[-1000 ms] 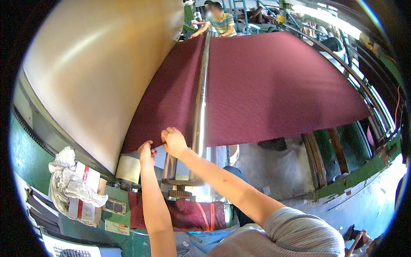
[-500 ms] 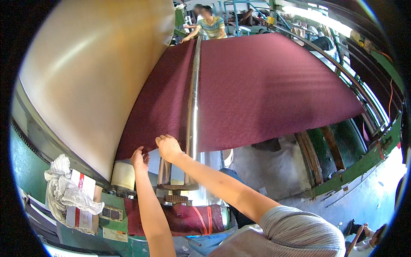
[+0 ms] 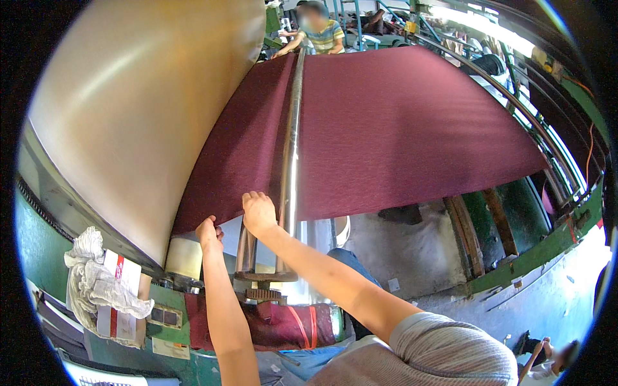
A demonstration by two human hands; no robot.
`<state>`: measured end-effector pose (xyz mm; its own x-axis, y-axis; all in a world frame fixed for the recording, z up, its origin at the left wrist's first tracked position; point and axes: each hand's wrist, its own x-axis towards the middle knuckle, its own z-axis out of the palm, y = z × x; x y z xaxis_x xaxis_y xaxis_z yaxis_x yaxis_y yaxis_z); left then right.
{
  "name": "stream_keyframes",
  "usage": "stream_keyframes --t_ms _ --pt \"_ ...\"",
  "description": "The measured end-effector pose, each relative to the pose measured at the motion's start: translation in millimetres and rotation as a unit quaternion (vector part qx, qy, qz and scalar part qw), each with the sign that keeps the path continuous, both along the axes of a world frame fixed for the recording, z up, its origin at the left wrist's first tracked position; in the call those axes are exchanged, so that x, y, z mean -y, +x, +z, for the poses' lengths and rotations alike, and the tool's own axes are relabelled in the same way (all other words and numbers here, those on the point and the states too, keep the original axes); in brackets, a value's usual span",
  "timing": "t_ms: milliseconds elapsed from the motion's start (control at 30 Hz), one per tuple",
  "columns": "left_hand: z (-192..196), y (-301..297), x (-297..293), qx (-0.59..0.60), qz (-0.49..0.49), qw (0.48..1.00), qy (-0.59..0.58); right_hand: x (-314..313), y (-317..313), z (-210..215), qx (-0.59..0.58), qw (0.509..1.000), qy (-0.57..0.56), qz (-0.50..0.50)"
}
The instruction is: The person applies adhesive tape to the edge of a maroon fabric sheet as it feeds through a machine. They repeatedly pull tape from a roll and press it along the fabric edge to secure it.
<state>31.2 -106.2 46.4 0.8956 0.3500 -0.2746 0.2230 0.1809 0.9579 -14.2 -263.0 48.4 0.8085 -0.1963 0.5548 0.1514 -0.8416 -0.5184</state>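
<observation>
A wide sheet of maroon fabric stretches over a long shiny metal bar and runs left toward a huge smooth drum. At the fabric's near edge, close to the drum, my left hand is closed, pinching the cloth's border. My right hand is closed on the same edge, just left of the bar; its fingertips are partly hidden. Across the machine, a person in a striped shirt reaches one hand to the fabric's far edge.
Below my hands sit a small gear and a maroon roll tied with red bands. A crumpled white cloth lies over a box at the left. A green frame rail borders the right side. A pale roller end stands under the drum.
My left hand's fingers have closed in on the fabric edge. My right hand has shifted slightly right and up, still at the edge. The far person has lowered the head slightly.
</observation>
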Motion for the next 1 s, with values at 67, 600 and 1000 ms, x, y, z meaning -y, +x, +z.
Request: stream_keyframes --t_ms 67,600,1000 --pt "-2.0 3.6 -3.2 -0.009 0.025 1.000 -0.001 -0.2 2.2 -3.1 0.020 0.998 -0.004 0.067" --pt "-2.9 -4.8 1.4 0.028 -0.053 0.998 0.003 -3.9 -2.7 5.5 0.025 0.999 0.010 -0.027" --pt "-45.5 18.9 -43.6 0.099 0.067 0.986 0.112 -30.9 -1.8 6.6 0.004 0.982 -0.105 0.155"
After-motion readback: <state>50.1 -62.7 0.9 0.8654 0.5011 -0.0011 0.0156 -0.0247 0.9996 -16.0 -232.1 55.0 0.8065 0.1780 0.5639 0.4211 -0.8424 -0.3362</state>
